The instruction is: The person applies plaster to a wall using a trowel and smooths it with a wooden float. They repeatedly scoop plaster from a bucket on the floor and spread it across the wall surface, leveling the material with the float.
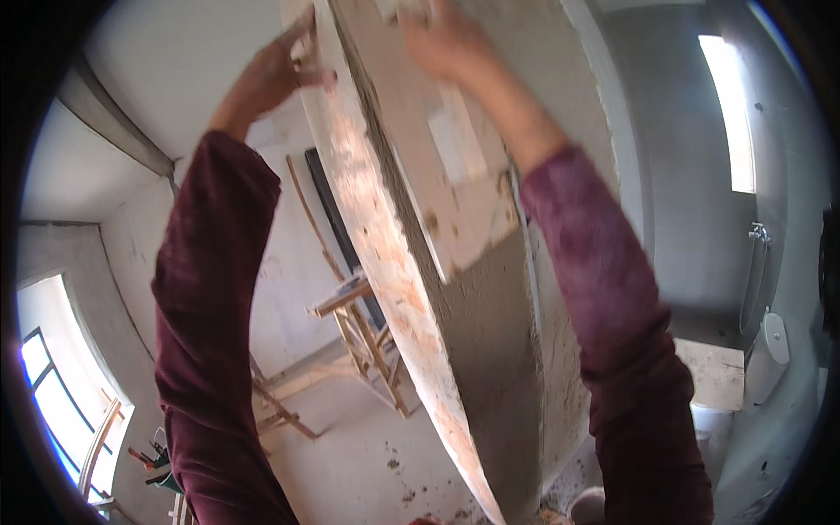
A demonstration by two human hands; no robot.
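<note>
A tall, narrow wall end rises before me, its grey face (490,350) coated with rough plaster. Along its left side runs a long whitish strip (402,271) with patchy orange-brown marks. High up, my left hand (284,66) is at this strip's edge, thumb and fingers spread apart. My right hand (446,39) is closed and blurred by motion near the top of the face; a pale thing shows at its fingers, too unclear to name. Below that hand, a pale wooden board (477,214) with a whitish rectangular patch lies against the plaster.
Wooden trestles (372,350) stand on the spattered floor to the left, beyond the strip. A window (66,394) is at the far left. To the right are a shower fitting (759,234), a toilet (773,341) and a board-topped white bucket (713,376). Another bucket (588,506) sits low.
</note>
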